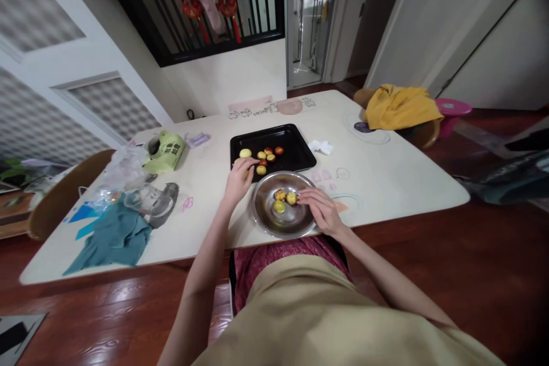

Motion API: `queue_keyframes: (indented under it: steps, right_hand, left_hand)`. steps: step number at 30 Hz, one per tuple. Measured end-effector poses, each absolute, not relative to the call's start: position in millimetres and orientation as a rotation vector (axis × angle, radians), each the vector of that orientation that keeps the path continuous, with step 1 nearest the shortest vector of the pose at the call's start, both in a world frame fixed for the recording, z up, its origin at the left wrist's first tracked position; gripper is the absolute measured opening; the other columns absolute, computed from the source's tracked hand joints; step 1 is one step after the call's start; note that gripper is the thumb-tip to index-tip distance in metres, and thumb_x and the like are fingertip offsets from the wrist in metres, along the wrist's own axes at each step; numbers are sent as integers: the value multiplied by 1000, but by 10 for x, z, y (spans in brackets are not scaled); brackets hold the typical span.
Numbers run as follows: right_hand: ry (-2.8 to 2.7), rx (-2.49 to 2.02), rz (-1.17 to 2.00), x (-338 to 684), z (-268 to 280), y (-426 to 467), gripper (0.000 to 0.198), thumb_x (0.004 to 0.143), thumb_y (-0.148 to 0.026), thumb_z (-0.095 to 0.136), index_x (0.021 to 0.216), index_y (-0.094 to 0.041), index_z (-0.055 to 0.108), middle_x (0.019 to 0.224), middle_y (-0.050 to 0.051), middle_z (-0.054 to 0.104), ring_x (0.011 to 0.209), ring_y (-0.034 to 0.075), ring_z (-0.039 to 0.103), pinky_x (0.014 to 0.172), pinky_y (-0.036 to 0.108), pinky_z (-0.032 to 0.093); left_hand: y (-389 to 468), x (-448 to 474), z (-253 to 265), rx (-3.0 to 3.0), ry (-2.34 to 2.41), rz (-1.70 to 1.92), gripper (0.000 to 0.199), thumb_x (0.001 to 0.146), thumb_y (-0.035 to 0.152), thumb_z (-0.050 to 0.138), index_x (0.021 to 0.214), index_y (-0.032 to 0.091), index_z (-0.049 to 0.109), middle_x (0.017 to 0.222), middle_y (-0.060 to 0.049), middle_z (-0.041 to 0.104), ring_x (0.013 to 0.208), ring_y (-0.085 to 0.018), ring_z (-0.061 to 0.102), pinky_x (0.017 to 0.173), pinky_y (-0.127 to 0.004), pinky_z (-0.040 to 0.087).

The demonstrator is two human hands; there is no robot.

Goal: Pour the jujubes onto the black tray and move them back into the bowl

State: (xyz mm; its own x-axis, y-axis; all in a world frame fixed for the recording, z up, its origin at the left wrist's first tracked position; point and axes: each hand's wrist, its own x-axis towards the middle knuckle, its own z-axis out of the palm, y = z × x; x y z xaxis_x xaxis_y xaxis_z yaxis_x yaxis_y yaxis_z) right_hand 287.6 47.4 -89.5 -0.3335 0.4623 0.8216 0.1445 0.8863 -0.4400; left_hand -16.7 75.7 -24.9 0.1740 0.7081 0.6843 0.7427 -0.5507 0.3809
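Several round fruits that look like jujubes, yellow-green to red-brown, lie in a black baking tray (295, 143). Over its near left corner reaches my left hand (240, 180), fingers stretched out among the fruits and close to a reddish jujube (263, 163). A yellow-green one shows partly beneath the fingers. In front of the tray stands a shiny metal bowl (261, 214) with a few jujubes in its bottom. My right hand (321, 209) comes over the bowl's right rim, its fingertips closed against a yellow jujube (291, 198). A greener jujube (278, 206) lies beside that one.
Crumpled white tissue (321, 147) lies right of the tray. Leftward on the white table (206, 194) are a green bag (166, 151), clear plastic and a teal cloth (114, 237). A yellow cloth (397, 107) hangs over a chair at the right.
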Motion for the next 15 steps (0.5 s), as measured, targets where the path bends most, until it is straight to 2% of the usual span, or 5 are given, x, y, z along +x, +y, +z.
queue_keyframes:
  steps: [5,10,15]
  right_hand:
    - [-1917,-439,313,2898,-887,470,37,111,-23,41,106,-21,77,101,11,81,105,28,75,91,49,60]
    - [-1929,-457,306,2907,-887,472,40,111,-24,40,100,-21,78,99,10,80,101,27,74,88,48,59]
    - [-1915,-463,308,2880,-890,484,40,111,-22,40,97,-21,78,97,10,80,98,27,74,86,47,57]
  left_hand:
    - [1105,-149,-430,-2598,-1542,-851,27,111,28,53,123,20,76,125,-11,74,120,-25,69,106,-42,58]
    - [1075,-127,-607,-2491,-1592,-715,29,111,32,54,125,20,77,127,-12,71,118,-26,68,103,-40,57]
    - [1064,-108,-604,-2428,-1679,-566,33,114,33,48,126,19,76,117,-10,71,100,-22,70,94,-35,54]
